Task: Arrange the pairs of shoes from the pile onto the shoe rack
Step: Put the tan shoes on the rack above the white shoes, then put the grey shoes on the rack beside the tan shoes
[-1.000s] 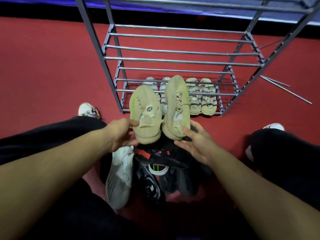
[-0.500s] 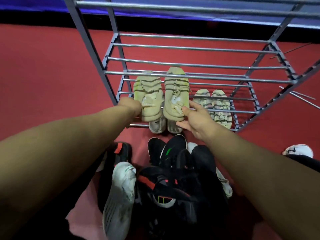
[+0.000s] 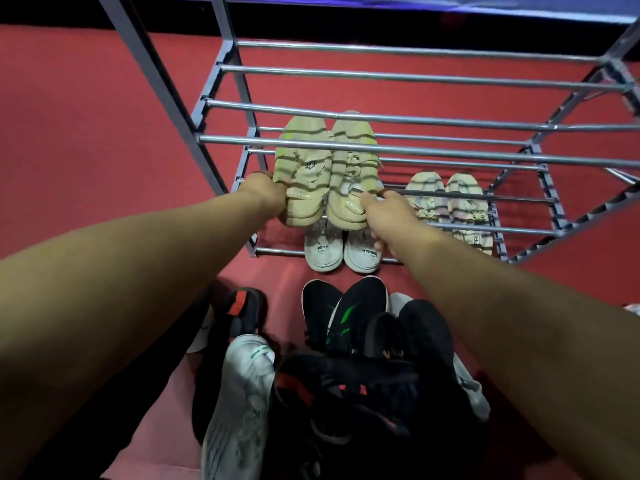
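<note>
I hold one tan shoe in each hand: my left hand (image 3: pixel 265 188) grips the heel side of the left shoe (image 3: pixel 304 171), my right hand (image 3: pixel 384 211) pinches the heel of the right shoe (image 3: pixel 351 168). Both shoes are inside the rack (image 3: pixel 381 147), at the middle tier, under its upper bars, above the white pair (image 3: pixel 341 249) on the bottom tier. I cannot tell whether their soles rest fully on the bars yet.

To do this well, I judge I should push both shoes in level and together, keep them side by side and touching, and set the soles across at least two bars so neither tips through a gap. The heels should end up just at the front bar. I let go only once the weight sits on the bars.

The shoes point away from me, toes toward the back of the rack, heels toward me. Their long axes run front to back, crossing the bars, nearly parallel to each other.

A pale pair (image 3: pixel 446 206) sits to the right on the bottom tier. The pile (image 3: pixel 346 358) of dark and white shoes lies on the red floor (image 3: pixel 86 133) between my arms, yet to be sorted.
</note>
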